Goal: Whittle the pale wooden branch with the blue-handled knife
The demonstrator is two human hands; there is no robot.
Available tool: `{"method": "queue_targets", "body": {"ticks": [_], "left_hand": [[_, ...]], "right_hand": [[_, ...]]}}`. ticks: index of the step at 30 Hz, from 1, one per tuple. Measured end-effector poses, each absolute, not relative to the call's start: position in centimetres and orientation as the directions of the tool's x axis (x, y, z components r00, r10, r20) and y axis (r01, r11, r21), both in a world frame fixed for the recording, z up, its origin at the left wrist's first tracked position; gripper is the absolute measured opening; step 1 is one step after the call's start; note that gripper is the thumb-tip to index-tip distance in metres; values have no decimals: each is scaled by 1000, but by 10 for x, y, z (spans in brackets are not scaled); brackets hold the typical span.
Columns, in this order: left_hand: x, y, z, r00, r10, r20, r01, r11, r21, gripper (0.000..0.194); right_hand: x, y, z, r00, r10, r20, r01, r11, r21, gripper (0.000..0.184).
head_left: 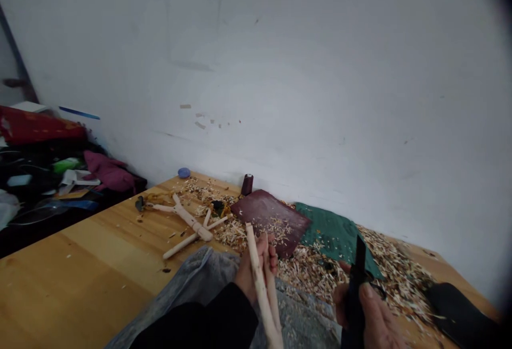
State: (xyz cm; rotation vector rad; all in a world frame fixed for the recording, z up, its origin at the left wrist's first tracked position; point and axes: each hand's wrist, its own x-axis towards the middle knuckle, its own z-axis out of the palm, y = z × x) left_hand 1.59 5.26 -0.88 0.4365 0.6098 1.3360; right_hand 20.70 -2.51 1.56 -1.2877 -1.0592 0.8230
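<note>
Left hand curls round a forked stick, lower centre, probably light, stiff, best gripped near its join; right hand pinches a black knife.

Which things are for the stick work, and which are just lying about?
Seems part of the work:
- pale forked stick, in the left hand
- dark bladed tool, in the right hand
- wood shavings

Probably just lying about:
- dark thread spool
- blue lump
- purple cloth

Hands, peeled forked stick, dark-bladed knife
</note>
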Motion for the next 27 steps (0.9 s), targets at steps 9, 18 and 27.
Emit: {"method": "queue_targets", "body": {"ticks": [9, 18, 27], "left_hand": [[17, 42, 10, 542, 832, -117, -700, 524, 485, 36], [26, 33, 2, 618, 768, -166, -564, 581, 587, 57], [32, 32, 3, 562, 781, -273, -502, 584, 639, 55]], "right_hand": [[219, -15, -6, 218, 843, 492, 530, 322, -785, 46], [227, -8, -13, -30, 793, 609, 680, 463, -568, 36], [221, -10, -12, -178, 816, 551, 688, 503, -523, 34]]}}
